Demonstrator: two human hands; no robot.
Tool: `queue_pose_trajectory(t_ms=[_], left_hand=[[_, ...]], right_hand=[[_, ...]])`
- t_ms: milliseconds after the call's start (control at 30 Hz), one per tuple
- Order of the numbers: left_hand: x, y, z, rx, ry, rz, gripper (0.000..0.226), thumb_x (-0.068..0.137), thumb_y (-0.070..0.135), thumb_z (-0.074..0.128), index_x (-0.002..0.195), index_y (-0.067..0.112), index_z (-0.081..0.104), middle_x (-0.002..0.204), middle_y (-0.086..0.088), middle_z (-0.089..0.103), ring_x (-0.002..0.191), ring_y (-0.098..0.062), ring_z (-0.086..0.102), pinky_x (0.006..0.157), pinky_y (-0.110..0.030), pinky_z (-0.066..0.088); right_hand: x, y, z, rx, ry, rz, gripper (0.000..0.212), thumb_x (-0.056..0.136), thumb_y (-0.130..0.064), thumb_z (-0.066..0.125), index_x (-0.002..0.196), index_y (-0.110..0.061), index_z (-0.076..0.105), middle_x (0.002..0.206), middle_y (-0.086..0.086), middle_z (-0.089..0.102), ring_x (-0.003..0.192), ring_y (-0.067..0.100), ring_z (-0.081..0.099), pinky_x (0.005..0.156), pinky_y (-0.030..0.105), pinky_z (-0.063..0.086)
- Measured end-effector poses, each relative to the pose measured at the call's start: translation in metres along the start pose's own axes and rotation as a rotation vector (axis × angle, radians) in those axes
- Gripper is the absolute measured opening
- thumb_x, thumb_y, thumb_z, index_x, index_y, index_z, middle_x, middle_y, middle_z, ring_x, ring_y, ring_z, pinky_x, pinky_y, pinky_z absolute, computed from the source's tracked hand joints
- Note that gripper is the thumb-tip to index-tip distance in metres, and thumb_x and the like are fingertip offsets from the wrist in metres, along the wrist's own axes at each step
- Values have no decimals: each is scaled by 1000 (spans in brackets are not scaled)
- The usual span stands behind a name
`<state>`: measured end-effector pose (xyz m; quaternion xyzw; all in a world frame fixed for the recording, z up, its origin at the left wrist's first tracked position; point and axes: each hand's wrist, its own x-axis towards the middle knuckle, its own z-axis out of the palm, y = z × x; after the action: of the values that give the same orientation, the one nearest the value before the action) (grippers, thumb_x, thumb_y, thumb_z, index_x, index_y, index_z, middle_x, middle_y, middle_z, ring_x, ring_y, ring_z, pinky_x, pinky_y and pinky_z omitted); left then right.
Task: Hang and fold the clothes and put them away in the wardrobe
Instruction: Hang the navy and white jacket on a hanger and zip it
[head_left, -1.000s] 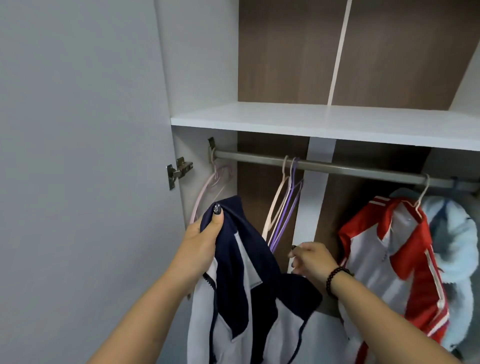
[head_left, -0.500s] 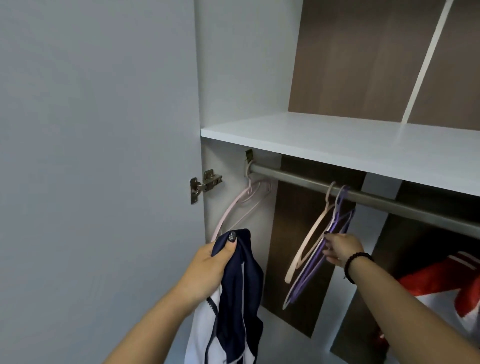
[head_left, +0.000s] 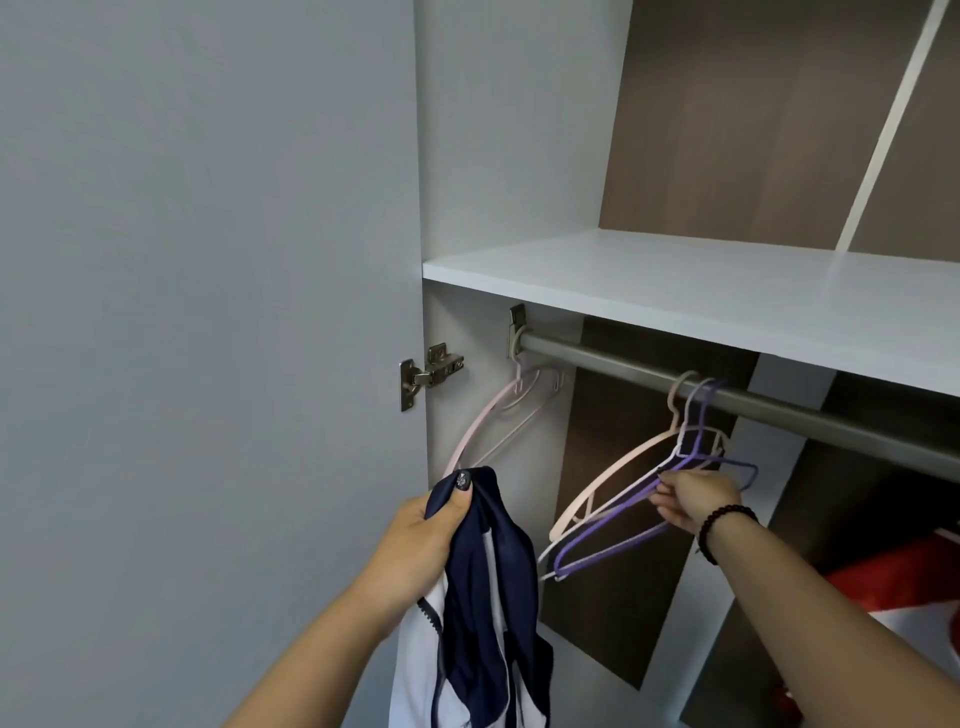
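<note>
Grey open door (head_left: 208, 312) sits left of the rail (head_left: 727, 400), white shelf (head_left: 701, 296) right above it, a red and white garment (head_left: 904, 592) below its right end. Under the rail's left end our left hand (head_left: 415, 551) grips the navy and white jacket (head_left: 483, 613), thumb pinning the collar, jacket hanging free. Our right hand (head_left: 693, 499) pinches the purple hanger (head_left: 613, 540), still hooked on the rail with a white hanger (head_left: 618, 473); a pink hanger (head_left: 498, 421) hangs at the rail's left end.
</note>
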<state>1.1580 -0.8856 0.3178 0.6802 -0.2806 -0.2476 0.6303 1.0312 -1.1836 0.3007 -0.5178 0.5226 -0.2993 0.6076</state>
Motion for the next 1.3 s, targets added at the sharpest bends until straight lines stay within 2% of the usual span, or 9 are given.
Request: queue_pose_trajectory(t_ms=[100, 233, 367, 533, 633, 867, 1067, 1167, 1300], left_hand=[[-2, 2, -2, -2, -25, 2, 49, 90, 54, 50, 86, 10, 70, 80, -2, 70, 73, -10, 66, 70, -21, 51], [-8, 4, -7, -29, -74, 14, 45, 87, 57, 50, 78, 18, 69, 71, 6, 70, 67, -5, 66, 60, -13, 49], [-16, 2, -15, -34, -140, 4, 41, 91, 51, 51, 91, 17, 73, 84, 1, 75, 78, -11, 71, 64, -14, 51], [-34, -1, -35, -10, -211, -39, 38, 93, 48, 51, 91, 17, 73, 85, -1, 76, 79, -13, 72, 61, -15, 50], [-45, -7, -52, 41, -214, -51, 41, 94, 49, 51, 92, 14, 73, 87, -3, 75, 81, -15, 72, 62, -16, 51], [-69, -31, -66, 140, -257, -33, 40, 96, 32, 58, 60, 14, 52, 56, 4, 53, 57, -11, 50, 54, -22, 37], [-95, -48, -68, 277, -289, 5, 42, 96, 30, 57, 62, 12, 42, 57, -1, 43, 52, -11, 39, 42, -13, 26], [-100, -44, -71, 328, -255, -15, 53, 94, 33, 60, 53, 18, 30, 43, 8, 33, 44, -11, 32, 43, -20, 24], [-98, -31, -74, 348, -194, -35, 57, 91, 31, 64, 48, 19, 29, 41, 6, 32, 45, -15, 32, 47, -26, 23]], right_hand=[[-8, -3, -4, 97, 37, -38, 15, 92, -3, 57, 77, -5, 55, 73, 12, 61, 63, 17, 62, 41, 21, 53], [-31, -7, -16, 161, 116, -97, 12, 90, 4, 56, 80, -1, 58, 73, 17, 61, 64, 21, 62, 65, 31, 59], [-63, -5, -26, 194, 170, -185, 20, 89, 9, 54, 73, -3, 56, 68, 18, 59, 57, 21, 61, 42, 20, 54], [-112, 31, -34, 115, 200, -234, 21, 89, 9, 55, 72, -2, 56, 72, 22, 60, 46, 12, 65, 43, 18, 53], [-148, 54, -32, 123, 207, -237, 4, 88, 8, 59, 88, 5, 61, 81, 25, 64, 55, 15, 68, 48, 18, 55], [-242, 98, -31, 113, 192, -253, 39, 92, 13, 48, 131, 5, 48, 77, 16, 60, 82, 36, 67, 75, 35, 57], [-303, 133, -52, 215, 43, -109, 34, 94, 17, 36, 111, 0, 59, 81, 13, 58, 62, 18, 63, 50, 23, 53], [-330, 139, -65, 129, 40, -81, 37, 87, 23, 30, 103, 4, 58, 73, 11, 51, 45, 13, 42, 40, 21, 34], [-360, 133, -80, -129, 67, -122, 17, 87, 9, 51, 83, -4, 62, 51, 2, 35, 41, 10, 26, 40, 18, 17]])
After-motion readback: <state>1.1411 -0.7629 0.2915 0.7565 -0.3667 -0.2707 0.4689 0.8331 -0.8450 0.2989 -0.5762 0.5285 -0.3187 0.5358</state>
